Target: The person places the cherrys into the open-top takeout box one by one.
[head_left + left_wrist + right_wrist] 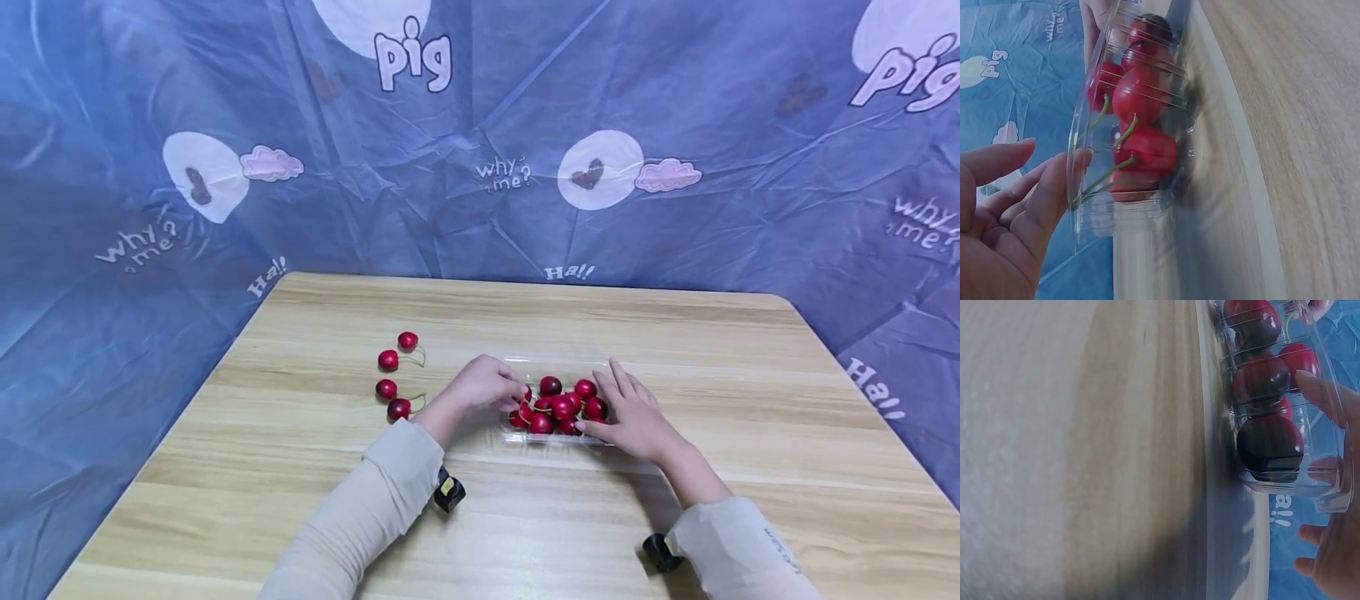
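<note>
- Clear plastic tray (525,364) of red cherries (561,407) sits mid-tabletop (675,350).
- Left hand (486,383) curls into its left end; whether it pinches fruit, I cannot tell.
- Right hand (633,414), fingers flat, steadies its right side.
- Four loose red cherries (388,360) lie left of the tray; most remain inside.

On the blue cloth (480,125) hung behind your table you can read "pig" at the top middle and again at the top right corner. "why? me?" stands at the left, the middle and the right. "Ha!!" shows low on the cloth at the left, the middle and the right. Your right sleeve (750,550) carries small lettering too small to read.
</note>
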`<action>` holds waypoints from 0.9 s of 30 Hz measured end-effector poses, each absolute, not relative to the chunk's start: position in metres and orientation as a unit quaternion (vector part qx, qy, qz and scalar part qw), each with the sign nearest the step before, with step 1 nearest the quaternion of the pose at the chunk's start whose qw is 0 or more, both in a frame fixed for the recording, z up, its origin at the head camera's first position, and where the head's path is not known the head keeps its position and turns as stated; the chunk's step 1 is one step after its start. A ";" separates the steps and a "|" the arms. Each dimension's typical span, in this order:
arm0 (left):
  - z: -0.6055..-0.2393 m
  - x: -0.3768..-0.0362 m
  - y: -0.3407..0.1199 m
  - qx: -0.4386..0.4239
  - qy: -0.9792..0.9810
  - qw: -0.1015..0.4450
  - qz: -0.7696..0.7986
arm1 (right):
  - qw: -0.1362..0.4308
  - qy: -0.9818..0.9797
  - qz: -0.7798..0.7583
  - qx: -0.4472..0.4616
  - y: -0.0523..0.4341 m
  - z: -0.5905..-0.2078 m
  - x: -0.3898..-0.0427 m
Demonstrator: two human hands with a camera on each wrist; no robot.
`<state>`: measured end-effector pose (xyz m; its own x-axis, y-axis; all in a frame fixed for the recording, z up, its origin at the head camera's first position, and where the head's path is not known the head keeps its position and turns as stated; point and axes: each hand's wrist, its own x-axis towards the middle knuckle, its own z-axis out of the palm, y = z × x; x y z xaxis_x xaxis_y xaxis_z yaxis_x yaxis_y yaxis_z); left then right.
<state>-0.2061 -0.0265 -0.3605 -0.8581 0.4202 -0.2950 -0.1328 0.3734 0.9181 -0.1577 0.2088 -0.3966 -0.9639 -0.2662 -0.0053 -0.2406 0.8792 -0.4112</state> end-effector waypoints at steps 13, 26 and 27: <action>-0.358 -0.210 -0.051 0.108 0.779 0.238 0.570 | 0.036 0.967 -0.216 -0.128 0.210 -0.396 -0.157; -0.355 -0.218 -0.081 0.078 0.799 0.232 0.549 | 0.036 0.966 -0.219 -0.135 0.215 -0.398 -0.155; -0.355 -0.219 -0.083 0.078 0.799 0.234 0.548 | 0.036 0.965 -0.220 -0.136 0.216 -0.398 -0.154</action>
<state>-0.2191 -0.0834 -0.3546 -0.8787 0.3806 -0.2880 -0.1319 0.3863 0.9129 -0.1542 0.2156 -0.3979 -0.9607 -0.2775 -0.0096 -0.2460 0.8667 -0.4340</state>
